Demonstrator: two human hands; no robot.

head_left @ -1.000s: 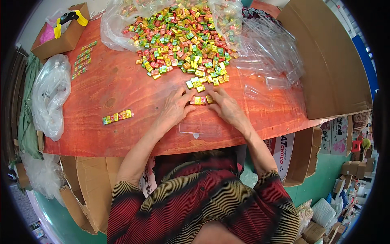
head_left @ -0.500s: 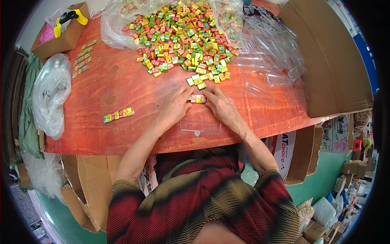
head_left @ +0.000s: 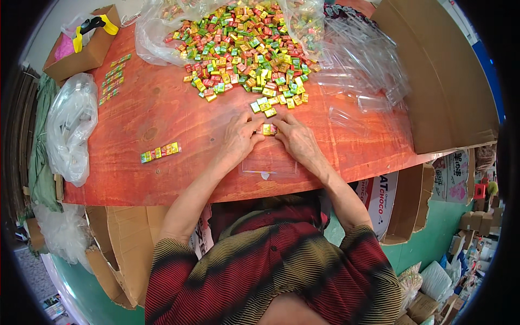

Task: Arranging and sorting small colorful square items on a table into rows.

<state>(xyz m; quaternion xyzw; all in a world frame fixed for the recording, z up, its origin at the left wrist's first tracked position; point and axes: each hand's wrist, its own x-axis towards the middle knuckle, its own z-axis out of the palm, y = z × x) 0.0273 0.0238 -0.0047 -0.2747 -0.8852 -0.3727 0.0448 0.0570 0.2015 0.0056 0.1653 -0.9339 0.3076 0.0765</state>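
Observation:
My left hand and my right hand face each other near the front of the red wooden table. Thumbs and fingertips pinch the two ends of a short row of small boxes, yellow and pinkish red where they show; my fingers cover the row's ends. Just beyond it lie a few loose yellow boxes, at the near tip of a big pile of small boxes in red, yellow and green. Closer to me than my hands, a clear plastic case rests flat by the table edge.
At left, a finished-looking row of boxes lies apart, with more rows farther back. Clear plastic bags and an open carton flank them. Clear plastic cases heap at right beside a tall cardboard box.
My fingertips have come a little closer together, so less of the small-box row shows between them. The whole view has shifted slightly; the pile and the set-aside rows stay as they were.

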